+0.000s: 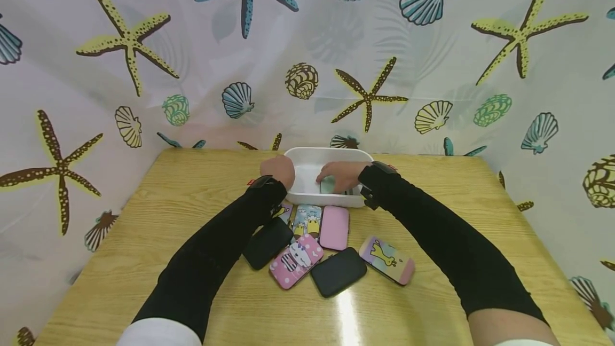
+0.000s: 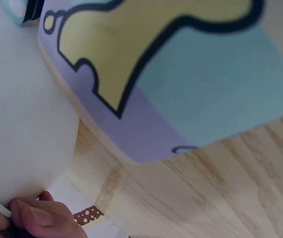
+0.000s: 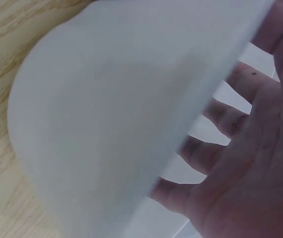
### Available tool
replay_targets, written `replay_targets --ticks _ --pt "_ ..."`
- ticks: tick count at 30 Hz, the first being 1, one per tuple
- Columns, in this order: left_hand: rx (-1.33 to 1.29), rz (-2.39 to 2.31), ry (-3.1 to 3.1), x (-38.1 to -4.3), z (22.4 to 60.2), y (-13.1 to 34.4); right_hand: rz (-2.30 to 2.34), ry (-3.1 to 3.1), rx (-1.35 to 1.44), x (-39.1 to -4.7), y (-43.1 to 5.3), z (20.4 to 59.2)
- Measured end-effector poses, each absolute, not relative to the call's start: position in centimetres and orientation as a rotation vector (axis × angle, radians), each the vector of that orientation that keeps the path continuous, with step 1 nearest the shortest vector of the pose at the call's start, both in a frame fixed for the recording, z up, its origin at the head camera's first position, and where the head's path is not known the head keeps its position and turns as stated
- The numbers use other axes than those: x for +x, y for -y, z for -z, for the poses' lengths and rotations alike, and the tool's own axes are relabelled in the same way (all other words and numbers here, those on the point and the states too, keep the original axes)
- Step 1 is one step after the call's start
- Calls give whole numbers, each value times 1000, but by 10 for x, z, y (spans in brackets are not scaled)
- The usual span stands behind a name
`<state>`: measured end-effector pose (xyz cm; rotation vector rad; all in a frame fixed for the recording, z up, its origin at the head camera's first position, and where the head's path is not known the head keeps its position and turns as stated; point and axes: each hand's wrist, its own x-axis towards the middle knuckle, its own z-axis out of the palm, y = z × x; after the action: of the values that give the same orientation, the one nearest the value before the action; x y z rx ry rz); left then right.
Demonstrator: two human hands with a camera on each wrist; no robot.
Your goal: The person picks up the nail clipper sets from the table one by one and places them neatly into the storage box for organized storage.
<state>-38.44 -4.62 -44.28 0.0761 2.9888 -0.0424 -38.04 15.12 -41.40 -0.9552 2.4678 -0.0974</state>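
A white plastic bin stands at the back of the table. At its left end my left hand grips the rim; the left wrist view shows the thumb against the outer wall. My right hand reaches over the right end into the bin, above a pale green phone case. In the right wrist view its fingers are spread and fairly straight, with the tips hidden behind the bin's wall. A giraffe-print phone case looms close under the left wrist.
In front of the bin lie several phone cases: plain pink, cartoon blue, pink cat-print, black, another black partly under the left forearm, and giraffe-print with a pink end. A patterned curtain hangs behind the table.
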Motion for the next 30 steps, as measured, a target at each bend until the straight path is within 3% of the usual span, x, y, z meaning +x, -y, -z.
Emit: replay_targets --ticks 16,30 --pt "87 15 -3001 -389 448 47 306 -2569 -809 -377 -178 418" --pt "71 38 -2997 -388 447 47 191 -2620 -834 -359 -185 413"
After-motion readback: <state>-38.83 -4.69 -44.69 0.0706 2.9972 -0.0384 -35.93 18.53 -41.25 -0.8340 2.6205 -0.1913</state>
